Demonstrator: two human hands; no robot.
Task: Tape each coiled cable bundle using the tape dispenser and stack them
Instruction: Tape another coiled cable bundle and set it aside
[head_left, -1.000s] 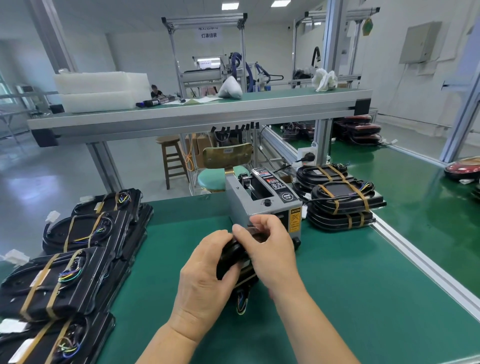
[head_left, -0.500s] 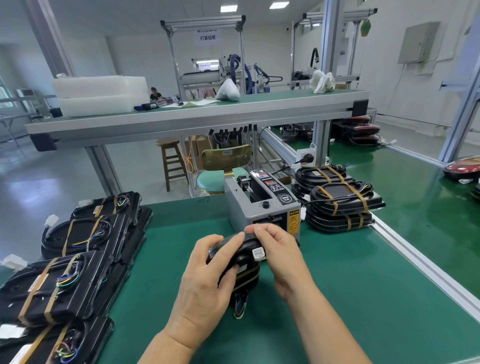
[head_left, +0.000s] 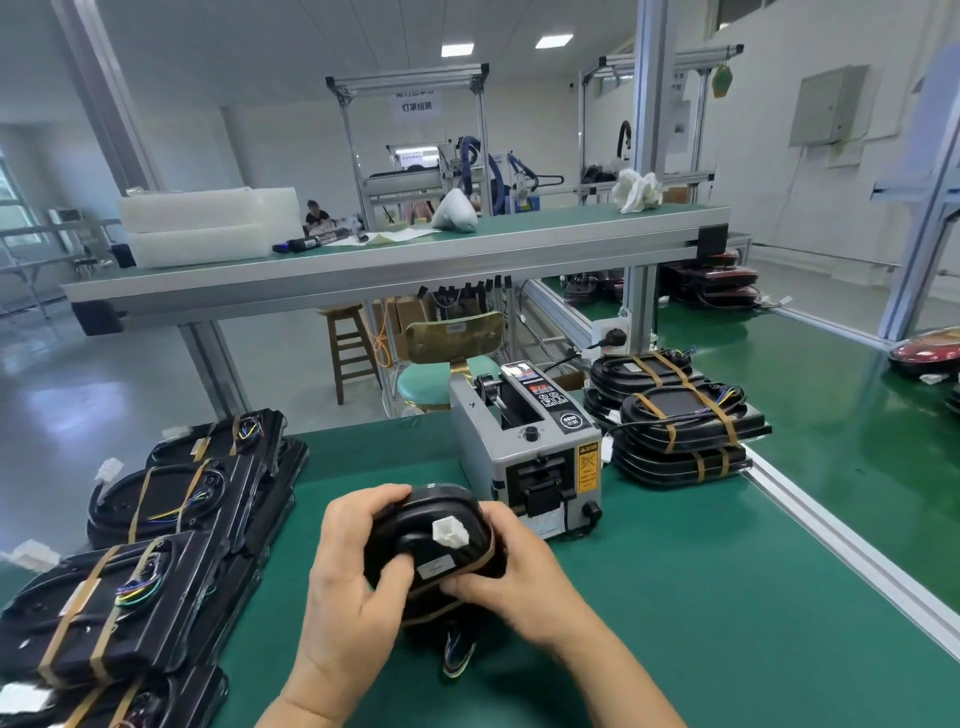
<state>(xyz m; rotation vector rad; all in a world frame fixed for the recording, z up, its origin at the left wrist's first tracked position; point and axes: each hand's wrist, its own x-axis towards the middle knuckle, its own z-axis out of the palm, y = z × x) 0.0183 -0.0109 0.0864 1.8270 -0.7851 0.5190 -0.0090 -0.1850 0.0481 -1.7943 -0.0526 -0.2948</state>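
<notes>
Where the cable bundle sits: the black coiled cable bundle (head_left: 415, 525) is held up between both hands above the green table (head_left: 675, 597), just in front of the tape dispenser (head_left: 524, 452), tilted so that its broad face turns toward the camera.
Left hand: the left hand (head_left: 348, 587) clasps the bundle, with its fingers curled over the upper left edge and its thumb laid on the face.
Right hand: the right hand (head_left: 514, 571) is wrapped round the bundle's right side, gripping it, with the thumb pressed on the lower face beside a white label (head_left: 435, 567).
Bundle details: a white connector (head_left: 450, 532) lies on the face, a tan tape band (head_left: 480, 558) crosses the lower part, and coloured wire ends (head_left: 457, 657) hang below, near the table.
Tape dispenser: a grey box standing on the table just behind the hands, its outlet facing the person.
Left stacks: taped bundles (head_left: 130, 597) lie in piles along the table's left edge, with tan bands and coloured wires showing.
Right stack: more taped bundles (head_left: 680, 426) are piled just right of the dispenser.
Background: a raised shelf (head_left: 395, 254) carries white foam blocks (head_left: 208, 223); a wooden stool (head_left: 349, 348) and a teal-seated chair (head_left: 441, 374) stand beyond the table.
</notes>
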